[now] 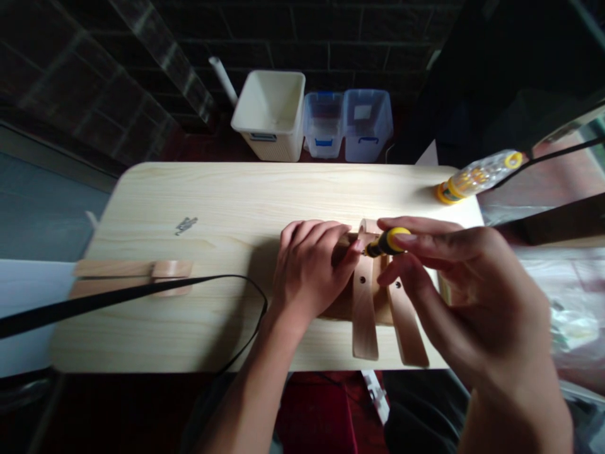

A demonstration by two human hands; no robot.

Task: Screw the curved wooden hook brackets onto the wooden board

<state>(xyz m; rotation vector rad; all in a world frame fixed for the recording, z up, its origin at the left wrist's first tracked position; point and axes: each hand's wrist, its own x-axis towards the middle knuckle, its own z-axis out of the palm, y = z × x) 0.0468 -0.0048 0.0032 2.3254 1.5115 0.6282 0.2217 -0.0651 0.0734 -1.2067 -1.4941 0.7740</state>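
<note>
In the head view, grips a yellow-and-black screwdriver (390,242) between thumb and fingertips of the right hand (482,293), at that hand's left side. Points the tip left, just beside the thumb of the left hand (312,270). Bends the left hand over the far side of a brown board (343,306); cannot tell whether clamped on anything. Has a left wooden strip (365,321) just right of the left thumb, and a right wooden strip (408,328) partly under the right fingers. Shows a clear bottle (481,174) at far right on the table (227,195).
</note>
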